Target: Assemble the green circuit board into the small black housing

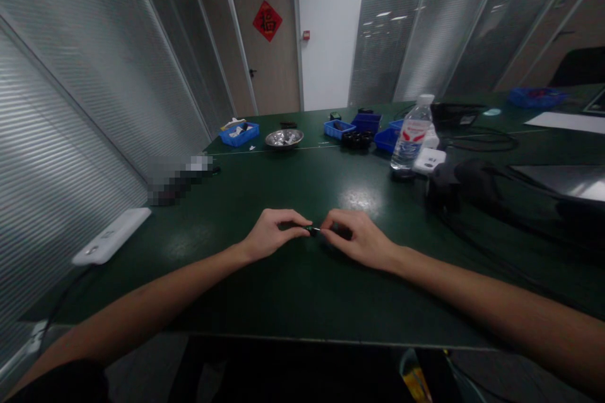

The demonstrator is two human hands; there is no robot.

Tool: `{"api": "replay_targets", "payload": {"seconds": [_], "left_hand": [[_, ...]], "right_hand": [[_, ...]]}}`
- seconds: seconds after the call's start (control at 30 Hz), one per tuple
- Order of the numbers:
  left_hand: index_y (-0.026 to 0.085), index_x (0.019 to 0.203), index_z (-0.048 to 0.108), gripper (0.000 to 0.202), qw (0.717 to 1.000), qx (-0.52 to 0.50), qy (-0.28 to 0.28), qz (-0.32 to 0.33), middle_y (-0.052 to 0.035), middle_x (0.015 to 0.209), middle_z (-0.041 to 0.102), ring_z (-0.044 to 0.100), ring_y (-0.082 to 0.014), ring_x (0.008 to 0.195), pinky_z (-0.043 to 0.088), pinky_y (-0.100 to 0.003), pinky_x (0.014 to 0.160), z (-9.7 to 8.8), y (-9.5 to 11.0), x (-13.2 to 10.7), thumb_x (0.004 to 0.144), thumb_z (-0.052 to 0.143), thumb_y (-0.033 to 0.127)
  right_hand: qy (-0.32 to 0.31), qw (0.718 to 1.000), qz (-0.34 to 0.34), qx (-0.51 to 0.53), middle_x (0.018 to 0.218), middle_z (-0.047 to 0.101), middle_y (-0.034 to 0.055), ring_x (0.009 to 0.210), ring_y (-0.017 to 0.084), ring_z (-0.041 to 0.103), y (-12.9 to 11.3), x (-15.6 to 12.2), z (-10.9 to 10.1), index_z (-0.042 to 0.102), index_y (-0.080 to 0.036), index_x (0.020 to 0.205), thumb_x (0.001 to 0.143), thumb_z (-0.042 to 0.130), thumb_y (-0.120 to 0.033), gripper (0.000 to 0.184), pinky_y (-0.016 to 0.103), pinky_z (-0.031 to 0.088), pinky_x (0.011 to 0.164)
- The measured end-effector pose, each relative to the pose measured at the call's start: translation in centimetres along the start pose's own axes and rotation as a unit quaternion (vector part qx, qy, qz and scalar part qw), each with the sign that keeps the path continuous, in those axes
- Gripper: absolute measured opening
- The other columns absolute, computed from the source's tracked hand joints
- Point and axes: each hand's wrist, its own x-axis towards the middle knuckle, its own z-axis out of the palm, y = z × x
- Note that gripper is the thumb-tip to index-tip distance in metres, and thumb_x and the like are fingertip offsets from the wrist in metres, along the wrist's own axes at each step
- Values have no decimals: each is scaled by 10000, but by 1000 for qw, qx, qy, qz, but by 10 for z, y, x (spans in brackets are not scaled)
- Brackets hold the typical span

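Note:
Over the middle of the green table (293, 289), my two hands nearly meet around one small item. Thumb and forefinger of my left hand (271, 234) are closed on a small black and green piece (311, 230). A thin silvery shaft (318, 230) juts out from its right side. My right hand (362, 238) is closed in a pinch at the far end of that shaft. The piece is too small for me to tell its kind, and the fingertips partly cover it.
A metal bowl (284, 138) stands at the back between blue trays (240, 134). To the right are a water bottle (412, 135), a white device (429, 160) and a blurred black object with cables (477, 186). A white power strip (112, 236) lies along the left edge.

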Motion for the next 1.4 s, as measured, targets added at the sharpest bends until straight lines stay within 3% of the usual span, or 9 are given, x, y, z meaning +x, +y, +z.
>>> {"api": "replay_targets", "payload": {"seconds": [0.27, 0.43, 0.53, 0.73, 1.03, 1.23, 1.4], "left_hand": [[186, 1012, 811, 162, 996, -28, 71, 35, -79, 1056, 791, 744, -228, 995, 600, -383, 935, 6, 0, -5, 873, 779, 263], [193, 993, 812, 134, 995, -18, 81, 62, -76, 1053, 792, 748, -227, 991, 613, -383, 915, 6, 4, -4, 879, 771, 252], [190, 1053, 798, 167, 995, 21, 63, 78, -82, 1071, 782, 739, -216, 991, 604, -372, 918, 4, 4, -2, 905, 743, 244], [198, 1138, 771, 218, 994, 65, -35, 80, -89, 1112, 757, 714, -209, 1029, 576, -363, 948, 5, 3, -1, 951, 681, 264], [178, 1151, 746, 263, 999, 17, -46, 9, -88, 1083, 740, 690, -216, 987, 549, -354, 906, 4, 7, 3, 922, 719, 306], [266, 1335, 652, 447, 995, 64, -70, -14, -49, 1053, 712, 651, -203, 979, 506, -345, 900, 3, 0, 2, 900, 747, 307], [289, 1355, 646, 421, 988, 124, -92, -1, -55, 1054, 661, 597, -221, 1028, 478, -356, 912, 3, -1, 4, 938, 698, 312]], "right_hand": [[21, 998, 8, 52, 773, 636, 3, 653, 118, 538, -2, -1, 2, 663, -178, 908, 991, 571, -338, 203, 242, 400, 595], [31, 998, -2, 52, 798, 645, 9, 678, 127, 554, -6, -1, 1, 654, -186, 923, 1007, 554, -344, 205, 250, 414, 615], [26, 999, -30, -8, 852, 650, 21, 728, 138, 575, -4, -1, 0, 657, -191, 944, 994, 562, -288, 146, 265, 427, 663], [-24, 997, -41, -64, 943, 660, 29, 782, 147, 611, -1, -2, 3, 660, -199, 1000, 970, 581, -241, 94, 275, 445, 709], [24, 999, -12, -39, 904, 670, 29, 763, 147, 608, -3, -2, 7, 664, -199, 977, 986, 582, -283, 118, 269, 442, 671], [17, 995, -4, -103, 937, 672, 36, 775, 154, 610, 8, 0, 2, 670, -204, 1014, 984, 577, -268, 117, 281, 436, 683], [-16, 982, -1, -186, 971, 660, 43, 774, 157, 608, 10, 1, 2, 675, -203, 1004, 980, 582, -273, 119, 275, 424, 673]]}}
